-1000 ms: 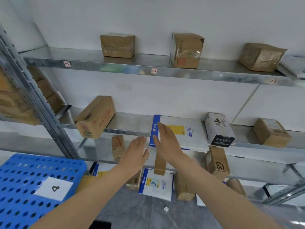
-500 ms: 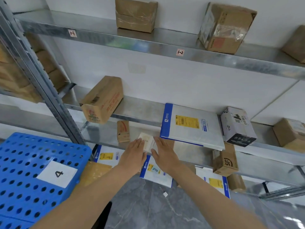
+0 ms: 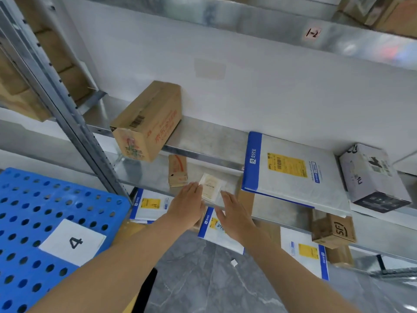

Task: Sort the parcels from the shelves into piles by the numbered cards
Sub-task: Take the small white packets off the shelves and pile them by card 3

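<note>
Left hand (image 3: pixel 187 205) and right hand (image 3: pixel 234 216) reach forward, grips apart and flat, flanking a pale packet (image 3: pixel 212 187).

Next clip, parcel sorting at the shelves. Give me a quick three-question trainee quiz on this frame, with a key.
1. True or false: the small pale packet lies between the fingertips of the left hand and the right hand.
2. Which number is on the white card on the blue perforated board? A) 2 B) 4 C) 7
3. Fill in: the label on the large white mailer with the blue edge is ____ in colour.
Key: 1 true; 2 B; 3 yellow.
</note>
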